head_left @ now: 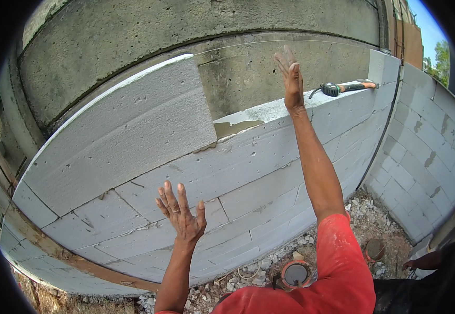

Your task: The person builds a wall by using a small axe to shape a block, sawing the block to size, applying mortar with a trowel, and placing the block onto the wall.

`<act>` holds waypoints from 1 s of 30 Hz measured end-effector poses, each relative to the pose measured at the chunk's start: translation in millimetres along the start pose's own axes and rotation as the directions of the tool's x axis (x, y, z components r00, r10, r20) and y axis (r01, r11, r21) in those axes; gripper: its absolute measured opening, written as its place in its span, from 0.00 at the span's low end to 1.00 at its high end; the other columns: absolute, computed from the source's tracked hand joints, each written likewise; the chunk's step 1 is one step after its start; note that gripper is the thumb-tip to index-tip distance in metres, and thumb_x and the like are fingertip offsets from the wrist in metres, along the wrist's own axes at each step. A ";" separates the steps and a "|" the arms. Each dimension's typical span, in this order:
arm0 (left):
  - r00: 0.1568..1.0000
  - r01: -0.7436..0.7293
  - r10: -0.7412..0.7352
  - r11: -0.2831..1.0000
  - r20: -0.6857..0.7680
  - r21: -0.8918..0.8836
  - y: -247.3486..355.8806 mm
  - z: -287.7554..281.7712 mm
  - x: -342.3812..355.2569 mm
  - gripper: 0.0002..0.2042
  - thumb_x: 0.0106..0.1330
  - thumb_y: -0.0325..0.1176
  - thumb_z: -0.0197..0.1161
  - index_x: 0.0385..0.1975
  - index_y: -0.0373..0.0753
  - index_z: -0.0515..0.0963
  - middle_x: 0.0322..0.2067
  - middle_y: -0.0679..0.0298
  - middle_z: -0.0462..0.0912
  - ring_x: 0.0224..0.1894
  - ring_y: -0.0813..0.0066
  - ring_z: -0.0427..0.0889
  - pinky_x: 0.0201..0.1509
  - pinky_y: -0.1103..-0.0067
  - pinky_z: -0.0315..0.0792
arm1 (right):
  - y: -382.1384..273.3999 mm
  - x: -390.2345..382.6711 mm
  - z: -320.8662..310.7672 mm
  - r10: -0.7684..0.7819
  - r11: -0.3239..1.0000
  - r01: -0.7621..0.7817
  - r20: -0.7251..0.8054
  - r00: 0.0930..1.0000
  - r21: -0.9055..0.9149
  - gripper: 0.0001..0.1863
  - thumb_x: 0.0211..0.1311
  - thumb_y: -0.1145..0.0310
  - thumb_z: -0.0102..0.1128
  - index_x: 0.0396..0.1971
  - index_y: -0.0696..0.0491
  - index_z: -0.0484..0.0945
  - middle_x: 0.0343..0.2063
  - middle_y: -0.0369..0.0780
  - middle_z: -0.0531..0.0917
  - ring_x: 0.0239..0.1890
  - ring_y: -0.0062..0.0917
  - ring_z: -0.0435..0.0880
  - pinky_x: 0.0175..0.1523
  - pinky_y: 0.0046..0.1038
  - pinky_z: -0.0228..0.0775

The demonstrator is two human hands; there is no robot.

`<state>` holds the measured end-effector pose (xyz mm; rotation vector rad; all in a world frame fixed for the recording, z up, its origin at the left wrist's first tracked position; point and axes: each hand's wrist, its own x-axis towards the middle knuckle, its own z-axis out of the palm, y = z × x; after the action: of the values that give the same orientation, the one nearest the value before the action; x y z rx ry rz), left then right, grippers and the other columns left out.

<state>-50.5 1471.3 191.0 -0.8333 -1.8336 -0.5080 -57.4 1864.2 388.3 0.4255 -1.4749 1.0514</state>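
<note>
My left hand [183,217] is raised in front of the white block wall [259,183], its fingers spread and nothing in them. Higher and farther right, my right hand [293,81] is held up with fingers stretched out, also holding nothing. A large white lightweight block [128,115] sits on the top course to the left, between and beyond my hands. Grey mortar [238,129] lies on the ledge beside its right end. On the ledge right of my right hand are a black tape measure [330,89] and an orange-and-black handled tool [361,86], whose exact kind I cannot make out.
A rough concrete wall [196,26] rises behind. A thin string line [269,41] runs above the ledge to a corner block [383,66]. Below stand a round bucket [296,273] and another container [375,249] among rubble [363,209]. Another person's arm [425,261] shows at right.
</note>
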 end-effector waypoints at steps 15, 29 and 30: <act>0.556 0.755 -0.702 0.651 0.445 0.085 -19.3 -113.3 -313.6 0.35 0.65 0.48 0.68 0.69 0.39 0.65 0.61 0.41 0.73 0.65 0.55 0.72 0.72 0.68 0.60 | -50.3 -55.4 -109.9 0.162 0.659 -0.254 -0.196 0.967 -0.708 0.29 0.71 0.47 0.54 0.60 0.56 0.76 0.61 0.49 0.77 0.66 0.42 0.72 0.69 0.45 0.62; 0.104 0.941 -0.648 0.310 0.755 0.137 19.3 -96.2 -262.1 0.25 0.79 0.46 0.45 0.49 0.25 0.78 0.42 0.43 0.84 0.46 0.51 0.82 0.53 0.67 0.72 | 38.8 39.4 -82.0 0.517 0.516 -0.126 0.191 0.834 -0.847 0.46 0.64 0.27 0.44 0.51 0.60 0.82 0.51 0.55 0.82 0.58 0.46 0.80 0.63 0.44 0.69; 0.125 0.945 -0.642 0.309 0.757 0.106 19.7 -96.3 -274.1 0.26 0.79 0.47 0.45 0.49 0.26 0.78 0.43 0.42 0.84 0.48 0.51 0.82 0.54 0.66 0.72 | 48.0 43.8 -112.3 0.442 0.328 -0.007 0.147 0.885 -0.945 0.44 0.61 0.30 0.52 0.54 0.60 0.80 0.51 0.57 0.82 0.56 0.47 0.81 0.61 0.44 0.71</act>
<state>91.8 1334.4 -23.0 -0.0431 -2.9613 -1.5517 -37.4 1992.0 397.8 -0.4918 -2.2875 0.1289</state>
